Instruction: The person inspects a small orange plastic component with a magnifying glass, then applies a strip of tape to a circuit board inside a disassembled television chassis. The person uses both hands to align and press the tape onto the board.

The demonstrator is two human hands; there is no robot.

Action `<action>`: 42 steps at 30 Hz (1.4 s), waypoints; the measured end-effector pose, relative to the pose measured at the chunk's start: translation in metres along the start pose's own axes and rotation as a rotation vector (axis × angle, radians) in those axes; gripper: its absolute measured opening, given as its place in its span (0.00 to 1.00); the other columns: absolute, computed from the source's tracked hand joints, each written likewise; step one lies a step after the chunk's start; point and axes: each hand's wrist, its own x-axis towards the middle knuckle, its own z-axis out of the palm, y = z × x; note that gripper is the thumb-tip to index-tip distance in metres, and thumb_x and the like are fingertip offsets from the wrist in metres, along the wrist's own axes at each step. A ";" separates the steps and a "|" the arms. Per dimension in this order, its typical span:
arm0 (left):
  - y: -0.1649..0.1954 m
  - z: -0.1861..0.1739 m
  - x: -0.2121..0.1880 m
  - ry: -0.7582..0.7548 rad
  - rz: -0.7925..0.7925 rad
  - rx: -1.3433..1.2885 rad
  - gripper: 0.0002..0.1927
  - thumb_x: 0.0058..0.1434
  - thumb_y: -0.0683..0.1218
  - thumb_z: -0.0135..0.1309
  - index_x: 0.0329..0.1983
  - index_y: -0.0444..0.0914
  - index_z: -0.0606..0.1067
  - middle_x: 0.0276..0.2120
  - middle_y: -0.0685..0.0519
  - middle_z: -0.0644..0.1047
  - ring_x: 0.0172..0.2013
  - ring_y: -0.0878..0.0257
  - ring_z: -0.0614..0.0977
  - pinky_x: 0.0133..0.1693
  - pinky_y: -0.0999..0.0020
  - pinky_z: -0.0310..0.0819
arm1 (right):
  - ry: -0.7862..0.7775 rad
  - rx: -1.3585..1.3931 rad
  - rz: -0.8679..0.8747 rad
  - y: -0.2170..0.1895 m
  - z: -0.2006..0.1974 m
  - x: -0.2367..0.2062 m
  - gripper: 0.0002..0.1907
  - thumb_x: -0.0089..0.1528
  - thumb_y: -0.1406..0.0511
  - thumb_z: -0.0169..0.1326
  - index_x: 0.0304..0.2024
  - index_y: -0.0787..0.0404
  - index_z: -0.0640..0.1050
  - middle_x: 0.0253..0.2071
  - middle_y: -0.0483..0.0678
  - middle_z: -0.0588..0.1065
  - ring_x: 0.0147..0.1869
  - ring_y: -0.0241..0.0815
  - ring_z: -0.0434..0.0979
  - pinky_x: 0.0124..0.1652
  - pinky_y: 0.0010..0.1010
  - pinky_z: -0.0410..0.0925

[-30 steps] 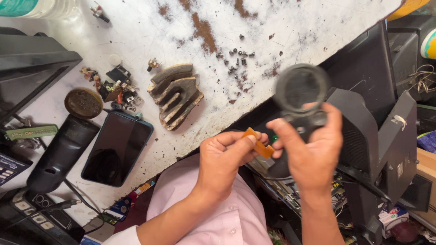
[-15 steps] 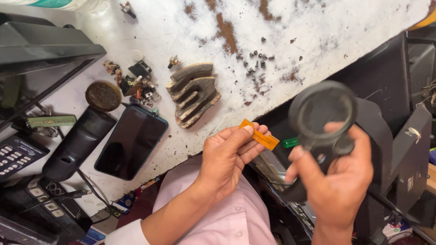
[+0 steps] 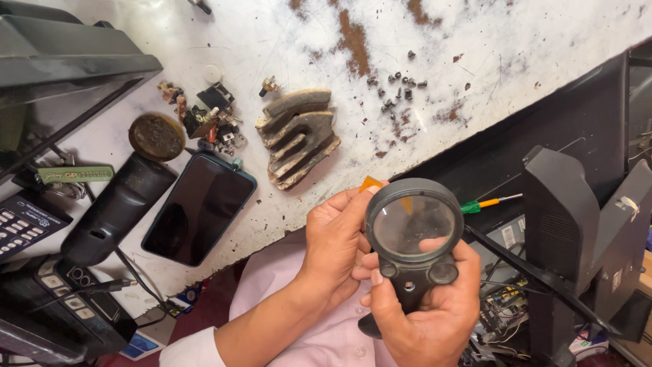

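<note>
My right hand (image 3: 428, 312) grips the handle of a black round magnifier (image 3: 413, 228) and holds its lens over my left hand. Between its fingertips, my left hand (image 3: 336, 248) pinches a small flat orange piece (image 3: 370, 183), part of which shows through the lens. Both hands hover in front of the white, rust-stained table (image 3: 475, 47), above my pink shirt.
A stack of curved grey ribbed parts (image 3: 297, 136), a dark phone (image 3: 198, 207), a rusty disc (image 3: 157, 136), small electronic bits (image 3: 214, 122) and loose screws (image 3: 401, 85) lie on the table. A green-orange screwdriver (image 3: 489, 203) rests on black monitor parts at right. Black devices crowd the left.
My right hand has swung the magnifier leftward from beside the left hand to directly over the orange piece. The left hand kept its hold.
</note>
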 end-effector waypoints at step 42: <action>0.013 0.009 -0.001 0.001 -0.083 -0.012 0.11 0.69 0.46 0.52 0.38 0.32 0.77 0.16 0.55 0.70 0.09 0.73 0.62 0.09 0.77 0.48 | 0.043 0.013 -0.039 0.000 0.008 -0.004 0.31 0.55 0.80 0.56 0.58 0.69 0.58 0.40 0.64 0.79 0.39 0.43 0.85 0.29 0.28 0.80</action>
